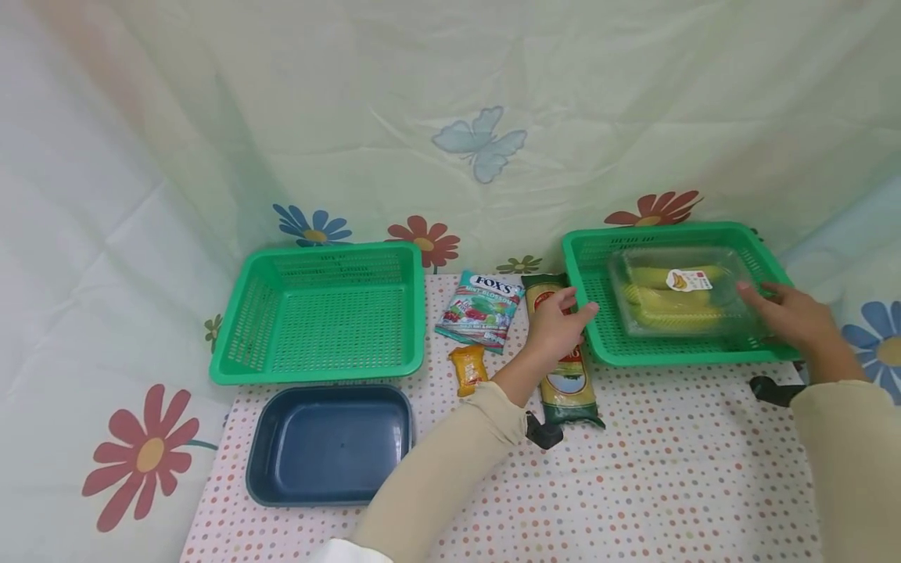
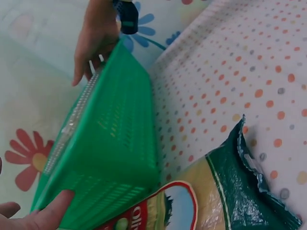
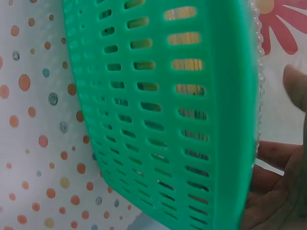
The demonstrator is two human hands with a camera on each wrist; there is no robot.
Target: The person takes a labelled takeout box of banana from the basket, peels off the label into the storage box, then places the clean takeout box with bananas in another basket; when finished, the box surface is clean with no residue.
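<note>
A clear plastic box of yellow bananas (image 1: 672,293), with a white label on its lid, lies in the green basket (image 1: 633,360) on the right. My right hand (image 1: 798,317) is at the box's right end, above the basket's right rim, thumb and fingers apart; whether it touches the box I cannot tell. My left hand (image 1: 559,332) is beside the basket's left rim, fingers extended, above a long green-and-gold packet (image 1: 568,391). In the left wrist view, the left thumb (image 2: 60,203) overlaps the basket's near corner; contact is unclear. No object shows inside either hand's grasp.
Left of the packet lie a Fox's candy bag (image 1: 482,309) and a small orange packet (image 1: 468,369). Farther left is a second green basket (image 1: 331,371), with a dark blue tray (image 1: 329,500) in front. A dotted cloth (image 1: 669,469) covers the table; a floral curtain (image 1: 352,141) hangs behind.
</note>
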